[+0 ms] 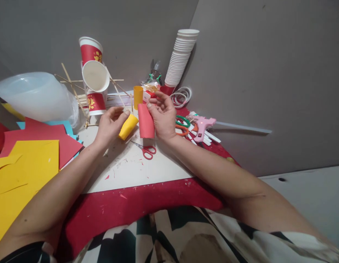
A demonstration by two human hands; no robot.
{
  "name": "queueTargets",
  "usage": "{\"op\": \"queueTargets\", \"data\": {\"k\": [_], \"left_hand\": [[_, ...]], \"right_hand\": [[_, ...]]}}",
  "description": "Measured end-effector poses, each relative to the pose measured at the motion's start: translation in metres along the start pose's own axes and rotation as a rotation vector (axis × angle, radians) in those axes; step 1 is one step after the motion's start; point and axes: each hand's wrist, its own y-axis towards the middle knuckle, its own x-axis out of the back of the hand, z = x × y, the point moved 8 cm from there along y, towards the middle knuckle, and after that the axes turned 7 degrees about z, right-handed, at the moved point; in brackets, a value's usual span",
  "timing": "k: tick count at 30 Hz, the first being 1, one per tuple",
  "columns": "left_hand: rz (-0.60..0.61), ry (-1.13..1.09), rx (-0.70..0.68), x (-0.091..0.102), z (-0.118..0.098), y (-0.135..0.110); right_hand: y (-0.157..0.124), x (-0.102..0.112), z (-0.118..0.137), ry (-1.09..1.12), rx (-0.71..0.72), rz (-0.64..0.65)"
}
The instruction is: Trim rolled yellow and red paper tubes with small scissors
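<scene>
My right hand (165, 116) grips a red paper tube (146, 122) near its upper edge, thumb on the paper and the other fingers bent behind. Beside it my left hand (110, 122) is closed in a pinch, thumb against forefinger; what lies between the fingertips is too small to make out. A tilted yellow paper tube (128, 128) is right by that thumb, partly covered by the hand. Farther back, an orange-yellow paper tube (138, 97) stands upright. Red-handled scissors (147, 150) lie on the white board (122, 175) below the hands.
At back left, red-and-white paper cups (96, 76) are joined to a stick frame (73, 91). A tall cup stack (182, 58) leans at the back. A pink glue gun (204, 126) lies at right. Coloured paper sheets (35, 157) and a clear plastic bag (35, 96) are at left.
</scene>
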Motion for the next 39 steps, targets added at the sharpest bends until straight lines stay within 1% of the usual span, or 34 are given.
{"op": "queueTargets", "data": {"k": [1, 3, 4, 5, 7, 10, 11, 12, 13, 14, 15, 16, 18, 20, 23, 26, 30, 35, 39], "left_hand": [[0.062, -0.037, -0.007, -0.009, -0.002, -0.003], [0.223, -0.182, 0.06, -0.032, 0.001, -0.012], [0.276, -0.253, 0.095, -0.041, 0.002, -0.018], [0.307, -0.302, 0.11, -0.047, 0.002, -0.022], [0.305, -0.352, 0.094, -0.051, -0.001, -0.027], [0.251, -0.365, 0.03, -0.044, -0.012, -0.028], [0.236, -0.363, 0.008, -0.041, -0.016, -0.028], [0.222, -0.362, -0.012, -0.038, -0.021, -0.027], [0.207, -0.365, -0.03, -0.034, -0.026, -0.027], [0.19, -0.372, -0.045, -0.031, -0.031, -0.026], [0.177, -0.384, -0.051, -0.028, -0.036, -0.026], [0.167, -0.403, -0.039, -0.026, -0.04, -0.026], [0.16, -0.457, 0.04, -0.024, -0.044, -0.027], [0.17, -0.514, 0.168, -0.027, -0.043, -0.029], [0.17, -0.579, 0.309, -0.029, -0.04, -0.034], [0.155, -0.62, 0.362, -0.029, -0.037, -0.034], [0.141, -0.625, 0.325, -0.023, -0.034, -0.029], [0.119, -0.587, 0.257, -0.017, -0.036, -0.024], [0.093, -0.56, 0.227, -0.014, -0.04, -0.023]], "right_hand": [[-0.001, -0.003, 0.005, -0.018, 0.024, 0.009], [-0.005, -0.01, 0.017, -0.043, 0.071, 0.035], [-0.007, -0.014, 0.023, -0.048, 0.092, 0.049], [-0.01, -0.018, 0.03, -0.047, 0.11, 0.062], [-0.016, -0.022, 0.043, -0.042, 0.135, 0.078], [-0.024, -0.016, 0.059, -0.047, 0.141, 0.079], [-0.026, -0.012, 0.062, -0.085, 0.114, 0.088], [-0.028, -0.008, 0.062, -0.172, 0.069, 0.122], [-0.03, -0.006, 0.06, -0.307, 0.009, 0.19], [-0.035, -0.008, 0.055, -0.488, -0.05, 0.318], [-0.043, -0.012, 0.047, -0.682, -0.098, 0.5], [-0.051, -0.012, 0.042, -0.767, -0.123, 0.623], [-0.066, -0.012, 0.032, -0.872, -0.147, 0.784], [-0.078, -0.012, 0.024, -0.96, -0.16, 0.862], [-0.085, -0.016, 0.017, -1.089, -0.177, 0.917], [-0.085, -0.021, 0.017, -1.165, -0.178, 0.969], [-0.087, -0.022, 0.023, -1.211, -0.167, 1.049], [-0.097, -0.02, 0.032, -1.256, -0.184, 1.058], [-0.1, -0.021, 0.031, -1.258, -0.231, 1.113]]}}
